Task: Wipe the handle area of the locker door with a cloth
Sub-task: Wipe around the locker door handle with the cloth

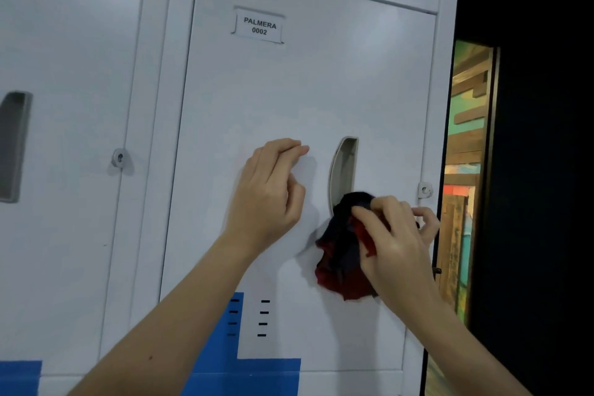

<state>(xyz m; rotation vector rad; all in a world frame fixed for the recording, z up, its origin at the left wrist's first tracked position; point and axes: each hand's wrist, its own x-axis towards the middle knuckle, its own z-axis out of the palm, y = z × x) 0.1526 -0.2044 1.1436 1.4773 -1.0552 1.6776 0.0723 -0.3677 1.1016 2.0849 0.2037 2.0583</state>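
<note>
**Cloth at the foot of the handle recess**

The cloth [340, 254], dark red and navy, is bunched against the locker door [257, 100] at the lower end of the recessed handle [344, 167]. It is gripped in the curled fingers of the right hand [397, 241]. The left hand [270, 193] is set on the door beside the handle, fingers curled, nothing held. The cloth is best pressed up into the recess and round its rim, with the door braced.

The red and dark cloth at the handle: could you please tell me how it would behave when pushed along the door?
Probably floppy: the cloth bunches in irregular folds under the right hand. Likely light, as one hand's pinch holds it up. It should mould into the handle recess, where its top edge sits.
</note>
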